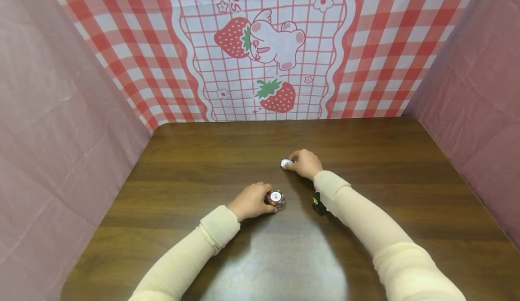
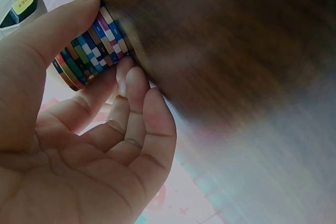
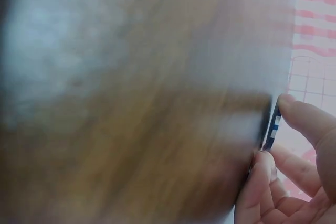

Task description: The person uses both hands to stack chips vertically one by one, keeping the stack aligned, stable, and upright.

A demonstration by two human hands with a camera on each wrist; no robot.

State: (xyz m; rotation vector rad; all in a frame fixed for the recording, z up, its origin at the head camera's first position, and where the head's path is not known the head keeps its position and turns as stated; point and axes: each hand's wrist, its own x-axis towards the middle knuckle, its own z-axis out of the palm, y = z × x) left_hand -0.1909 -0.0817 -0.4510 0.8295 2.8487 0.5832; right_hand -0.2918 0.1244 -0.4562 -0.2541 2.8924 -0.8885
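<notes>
A stack of poker chips [image 1: 276, 196] stands upright on the wooden table, its top chip dark-edged with "100" on a white centre. My left hand [image 1: 253, 201] grips this stack from the left, thumb on the near side and fingers on the far side. Seen from the left wrist, the stacked chips [image 2: 97, 48] show striped edges in blue, white, green, orange and purple. Farther back and to the right, my right hand [image 1: 305, 163] pinches a whitish poker chip [image 1: 286, 162] between thumb and fingers. In the right wrist view, the chip [image 3: 274, 130] is edge-on, dark with white marks, close over the tabletop.
The brown wooden table [image 1: 195, 156] runs back to a red-and-white checked cloth [image 1: 378, 66] with strawberry prints. Pink cloth walls [image 1: 73, 125] stand at both sides. A black device with a yellow label [image 1: 318, 203] sits by the right forearm.
</notes>
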